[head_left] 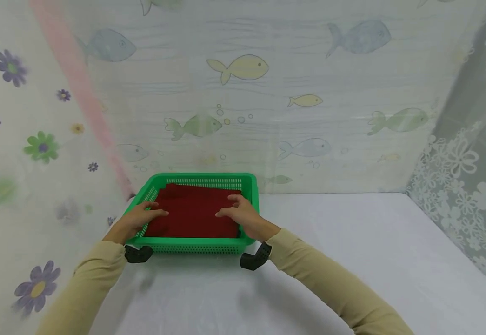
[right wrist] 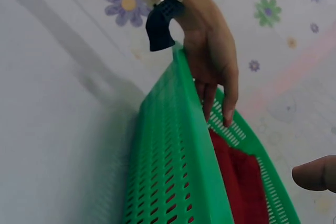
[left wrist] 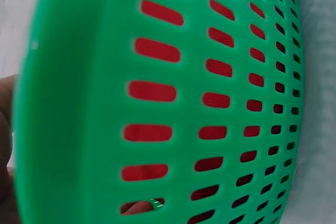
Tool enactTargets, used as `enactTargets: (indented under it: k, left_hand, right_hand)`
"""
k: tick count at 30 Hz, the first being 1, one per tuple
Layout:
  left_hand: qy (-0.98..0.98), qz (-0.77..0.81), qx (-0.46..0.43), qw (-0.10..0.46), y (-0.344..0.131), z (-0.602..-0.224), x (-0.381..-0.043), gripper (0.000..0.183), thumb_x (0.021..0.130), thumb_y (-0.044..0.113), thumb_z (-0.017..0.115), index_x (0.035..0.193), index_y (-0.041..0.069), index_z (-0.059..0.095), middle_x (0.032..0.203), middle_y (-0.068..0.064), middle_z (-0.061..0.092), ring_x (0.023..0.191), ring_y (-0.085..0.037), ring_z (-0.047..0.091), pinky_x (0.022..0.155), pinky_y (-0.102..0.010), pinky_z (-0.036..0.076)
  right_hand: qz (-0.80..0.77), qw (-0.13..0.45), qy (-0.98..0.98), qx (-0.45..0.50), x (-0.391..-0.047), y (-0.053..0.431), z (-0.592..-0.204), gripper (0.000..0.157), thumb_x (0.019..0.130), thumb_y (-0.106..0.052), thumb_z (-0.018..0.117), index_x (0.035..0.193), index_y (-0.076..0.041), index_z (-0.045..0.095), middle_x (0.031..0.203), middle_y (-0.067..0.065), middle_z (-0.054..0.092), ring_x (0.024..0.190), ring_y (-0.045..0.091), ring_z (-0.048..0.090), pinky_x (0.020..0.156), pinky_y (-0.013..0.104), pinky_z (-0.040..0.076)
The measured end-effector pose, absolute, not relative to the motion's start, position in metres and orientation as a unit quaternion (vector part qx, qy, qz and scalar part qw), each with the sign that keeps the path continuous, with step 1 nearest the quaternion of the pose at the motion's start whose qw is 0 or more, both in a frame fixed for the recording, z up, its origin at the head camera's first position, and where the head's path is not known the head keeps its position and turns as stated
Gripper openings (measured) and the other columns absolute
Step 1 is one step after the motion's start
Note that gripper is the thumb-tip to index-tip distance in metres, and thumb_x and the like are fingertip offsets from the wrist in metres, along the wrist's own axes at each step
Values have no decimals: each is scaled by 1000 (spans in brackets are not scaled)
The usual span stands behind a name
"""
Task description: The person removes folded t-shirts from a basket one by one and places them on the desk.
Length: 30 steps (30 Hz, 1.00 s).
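A folded dark red cloth [head_left: 194, 214] lies in a green perforated plastic basket [head_left: 196, 242]. My left hand [head_left: 136, 218] reaches over the basket's left side, thumb and fingers spread apart with nothing between them. Opposite it, my right hand [head_left: 246, 217] is over the right side, its fingers loosely bent and empty, pointing inward above the cloth. In the right wrist view the left hand [right wrist: 212, 51] dips its fingers inside the rim, and my right thumb [right wrist: 315, 174] shows at the edge. Red cloth [left wrist: 152, 90] shows through the basket's slots in the left wrist view.
The basket stands on a white-covered table [head_left: 330, 260], towards its back left. A fish-print curtain [head_left: 247, 116] hangs behind, and a flowered sheet [head_left: 25, 186] closes in the left. Lace-patterned sheeting [head_left: 469, 186] lines the right.
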<state>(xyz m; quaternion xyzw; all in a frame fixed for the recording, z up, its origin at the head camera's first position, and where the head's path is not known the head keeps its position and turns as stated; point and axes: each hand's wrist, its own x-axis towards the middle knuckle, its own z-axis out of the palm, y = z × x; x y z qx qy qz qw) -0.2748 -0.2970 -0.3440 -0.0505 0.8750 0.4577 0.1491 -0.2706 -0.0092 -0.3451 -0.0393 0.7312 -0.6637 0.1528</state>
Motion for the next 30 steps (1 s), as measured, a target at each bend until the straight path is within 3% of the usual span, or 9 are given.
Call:
enactTargets:
  k: [12, 19, 25, 30]
  left_hand:
    - [855, 487, -69, 167, -295, -354, -279, 78, 84, 36, 58, 138, 0, 15, 139, -27, 8, 125, -43, 12, 89, -62, 22]
    - [855, 485, -79, 167, -293, -354, -281, 79, 85, 36, 57, 139, -1, 14, 142, -26, -1, 126, -45, 6, 90, -64, 17]
    - [856, 484, -81, 163, -291, -353, -279, 78, 85, 36, 57, 139, -1, 15, 141, -27, 4, 126, -45, 7, 91, -64, 17]
    - [854, 487, -85, 160, -292, -354, -280, 76, 85, 34, 56, 139, -1, 15, 141, -26, 7, 126, -44, 8, 91, -63, 19]
  right_hand:
    - [-657, 174, 733, -26, -275, -13, -353, 72, 77, -16, 66, 136, -10, 27, 133, 14, 32, 117, 29, 32, 95, 51, 24]
    - [-647, 173, 743, -22, -281, -16, -357, 74, 77, -16, 66, 137, -9, 24, 132, 13, 33, 117, 29, 32, 95, 51, 25]
    - [-627, 172, 760, -14, -286, -19, -360, 74, 77, -17, 66, 137, -8, 24, 130, 13, 35, 117, 29, 32, 95, 50, 26]
    - [-626, 204, 753, -11, -288, -19, -362, 76, 76, -20, 67, 137, -7, 22, 131, 13, 31, 120, 30, 28, 95, 51, 25]
